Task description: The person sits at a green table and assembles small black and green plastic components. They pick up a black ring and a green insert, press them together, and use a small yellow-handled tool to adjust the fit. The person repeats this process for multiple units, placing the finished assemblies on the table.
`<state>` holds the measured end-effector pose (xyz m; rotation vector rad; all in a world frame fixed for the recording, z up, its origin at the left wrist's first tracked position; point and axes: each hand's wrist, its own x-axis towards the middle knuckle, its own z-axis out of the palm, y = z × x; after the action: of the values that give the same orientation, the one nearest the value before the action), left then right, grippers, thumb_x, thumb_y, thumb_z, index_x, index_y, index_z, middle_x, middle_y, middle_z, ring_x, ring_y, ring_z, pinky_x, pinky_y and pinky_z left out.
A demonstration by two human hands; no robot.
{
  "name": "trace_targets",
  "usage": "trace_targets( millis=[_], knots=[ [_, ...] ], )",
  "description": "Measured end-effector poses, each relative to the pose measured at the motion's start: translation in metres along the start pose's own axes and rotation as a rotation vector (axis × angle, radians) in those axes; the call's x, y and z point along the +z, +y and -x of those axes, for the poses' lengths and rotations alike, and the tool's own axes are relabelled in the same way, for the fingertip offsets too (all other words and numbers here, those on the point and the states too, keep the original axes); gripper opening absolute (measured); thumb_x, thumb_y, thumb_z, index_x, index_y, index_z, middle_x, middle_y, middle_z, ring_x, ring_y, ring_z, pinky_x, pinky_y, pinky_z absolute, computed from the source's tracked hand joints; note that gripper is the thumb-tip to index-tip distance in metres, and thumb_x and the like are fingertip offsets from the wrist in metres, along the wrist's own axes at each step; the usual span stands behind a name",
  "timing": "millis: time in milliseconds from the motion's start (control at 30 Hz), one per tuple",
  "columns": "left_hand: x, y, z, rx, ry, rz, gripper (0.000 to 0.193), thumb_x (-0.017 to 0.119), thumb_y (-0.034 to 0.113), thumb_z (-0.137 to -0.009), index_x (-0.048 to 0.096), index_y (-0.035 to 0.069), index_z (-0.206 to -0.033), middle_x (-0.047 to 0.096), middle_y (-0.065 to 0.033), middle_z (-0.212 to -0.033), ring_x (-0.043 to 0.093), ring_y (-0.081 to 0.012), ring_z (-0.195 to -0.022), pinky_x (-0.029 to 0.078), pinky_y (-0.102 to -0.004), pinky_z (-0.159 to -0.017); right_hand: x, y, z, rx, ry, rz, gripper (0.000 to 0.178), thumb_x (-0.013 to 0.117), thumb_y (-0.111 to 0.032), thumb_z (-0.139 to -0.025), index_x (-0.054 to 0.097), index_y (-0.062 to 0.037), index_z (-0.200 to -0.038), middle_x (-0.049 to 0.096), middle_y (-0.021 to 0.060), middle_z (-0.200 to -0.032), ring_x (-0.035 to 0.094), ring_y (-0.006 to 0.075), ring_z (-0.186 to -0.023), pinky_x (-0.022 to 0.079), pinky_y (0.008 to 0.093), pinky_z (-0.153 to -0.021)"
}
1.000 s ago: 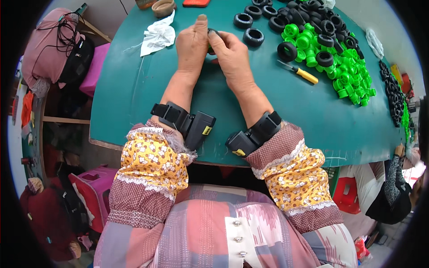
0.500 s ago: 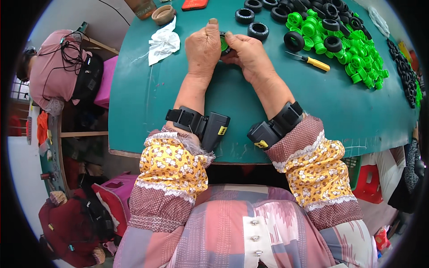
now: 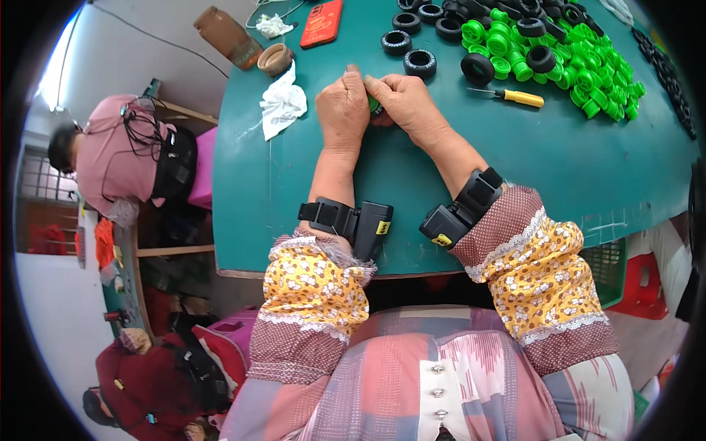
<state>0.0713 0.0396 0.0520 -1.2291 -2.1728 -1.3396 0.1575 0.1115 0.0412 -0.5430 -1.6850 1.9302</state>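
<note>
Between my two hands is a toy wheel (image 3: 375, 107), a bright green plastic hub with a black tyre around it. Most of it is hidden by my fingers. My left hand (image 3: 343, 112) is closed on its left side, thumb pointing away from me. From the right, my right hand (image 3: 407, 109) grips it with the thumb on top and the fingers curled beneath. Just beyond my right hand a loose black tyre (image 3: 420, 64) lies on the green tabletop (image 3: 456, 242), and another tyre (image 3: 396, 42) is behind it.
Green hubs (image 3: 581, 70) and several black tyres are heaped at the far right, beside a yellow-handled screwdriver (image 3: 522, 98). At far left are crumpled tissue (image 3: 282, 105), a round lid (image 3: 274, 59), a brown jar (image 3: 228, 37) and a red phone (image 3: 321, 23). Two people sit leftward.
The view has shifted, so more of the jar and phone shows. My hands stay on the wheel and have drawn closer together over it, covering more of the green hub.
</note>
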Motion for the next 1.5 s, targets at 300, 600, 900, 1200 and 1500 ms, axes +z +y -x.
trace_targets(
  millis=[300, 600, 900, 1200, 1500],
  knots=[
    [0.006, -0.001, 0.003, 0.14, -0.034, -0.025, 0.04, 0.043, 0.023, -0.091, 0.057, -0.003, -0.065, 0.054, -0.018, -0.055, 0.052, -0.0298, -0.047, 0.039, -0.039, -0.047, -0.006, 0.0, 0.005, 0.12, 0.055, -0.129, 0.038, 0.061, -0.039, -0.083, 0.06, -0.0007, -0.078, 0.059, 0.0075, -0.064, 0.057, 0.0147, -0.048, 0.043, 0.0233, -0.043],
    [0.005, 0.0, 0.002, -0.194, 0.114, 0.399, 0.052, 0.042, 0.039, -0.093, 0.058, -0.004, -0.068, 0.055, -0.0108, -0.056, 0.048, -0.0166, -0.05, 0.039, -0.0343, -0.047, 0.004, -0.007, 0.007, 0.028, 0.119, -0.297, 0.035, 0.058, -0.035, -0.087, 0.059, 0.0, -0.086, 0.06, 0.0063, -0.072, 0.059, 0.0133, -0.059, 0.049, 0.0242, -0.054],
    [0.005, -0.012, 0.001, -0.257, 0.055, 0.387, 0.049, 0.045, 0.042, -0.091, 0.06, -0.001, -0.074, 0.056, -0.0094, -0.059, 0.049, -0.0174, -0.054, 0.041, -0.0338, -0.053, 0.008, -0.009, 0.007, 0.062, 0.072, -0.184, 0.037, 0.054, -0.035, -0.088, 0.058, 0.0013, -0.087, 0.06, 0.0075, -0.076, 0.058, 0.015, -0.053, 0.044, 0.024, -0.044],
    [-0.001, 0.002, 0.003, -0.297, -0.111, 0.44, 0.04, 0.048, 0.033, -0.091, 0.056, -0.002, -0.075, 0.051, -0.0021, -0.059, 0.044, -0.0101, -0.057, 0.038, -0.0293, -0.05, 0.0, -0.008, 0.003, 0.0, 0.04, -0.033, 0.038, 0.048, -0.036, -0.091, 0.058, -0.0004, -0.083, 0.058, 0.0072, -0.065, 0.055, 0.0145, -0.045, 0.042, 0.0239, -0.038],
    [0.007, 0.005, 0.008, -0.155, -0.032, 0.215, 0.032, 0.046, 0.027, -0.088, 0.055, 0.001, -0.071, 0.056, -0.0227, -0.066, 0.054, -0.0421, -0.064, 0.043, -0.0443, -0.056, -0.007, -0.002, -0.002, 0.289, 0.076, -0.331, 0.03, 0.051, -0.033, -0.089, 0.054, -0.0037, -0.08, 0.055, 0.0073, -0.061, 0.048, 0.017, -0.039, 0.039, 0.0299, -0.036]
  ],
)
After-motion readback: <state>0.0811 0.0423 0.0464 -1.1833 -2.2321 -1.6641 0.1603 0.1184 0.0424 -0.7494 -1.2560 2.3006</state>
